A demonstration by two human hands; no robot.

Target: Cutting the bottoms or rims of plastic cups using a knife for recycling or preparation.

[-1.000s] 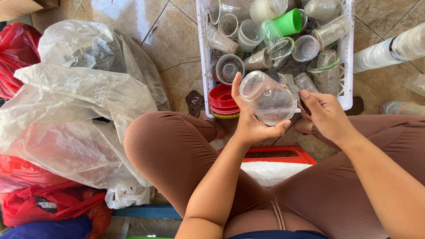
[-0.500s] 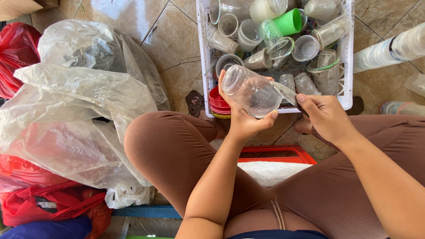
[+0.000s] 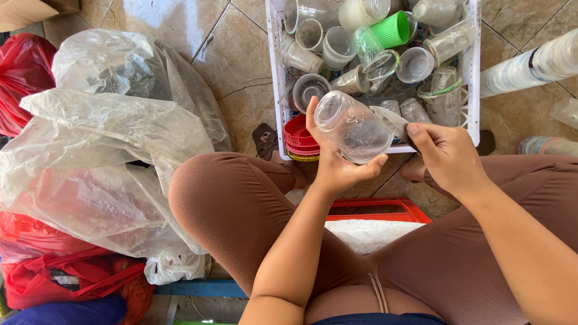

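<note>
- Left hand (image 3: 337,165): closed around a clear plastic jar (image 3: 354,126), palm beneath it, thumb up its left side, fingertips curled round the lower right edge.
- Clear plastic jar: held above the near rim of the white crate (image 3: 274,90), tilted, with its open mouth pointing up and to the left. One second ago the jar stood more upright and nearer the right hand; half a second ago it had already tipped leftward; it now lies in much the same tilt, with the mouth a little farther from the right hand.
- Right hand (image 3: 448,157): closed in a pinch on a thin strip of clear film (image 3: 391,120) that runs from the fingers to the jar's side. Whether the strip is fully free of the jar cannot be told. Compared with a second ago, this hand sits at nearly the same place over the right thigh.
- White crate: on the tiled floor (image 3: 241,78) ahead of the knees, filled with clear plastic cups and jars lying at all angles, and one green cup (image 3: 391,29) near the top. Contents unchanged across the frames.
- Stack of red lids (image 3: 298,137): just beside the crate's near left corner, directly left of the left hand.
- Large clear plastic bags (image 3: 102,144): heaped to the person's left, with red bags (image 3: 24,78) behind and below them; position unchanged.
- Red tray (image 3: 376,207): on the floor between the legs, partly covered by them.
- Rows of stacked clear cups (image 3: 530,66): lying on the floor to the right of the crate.
</note>
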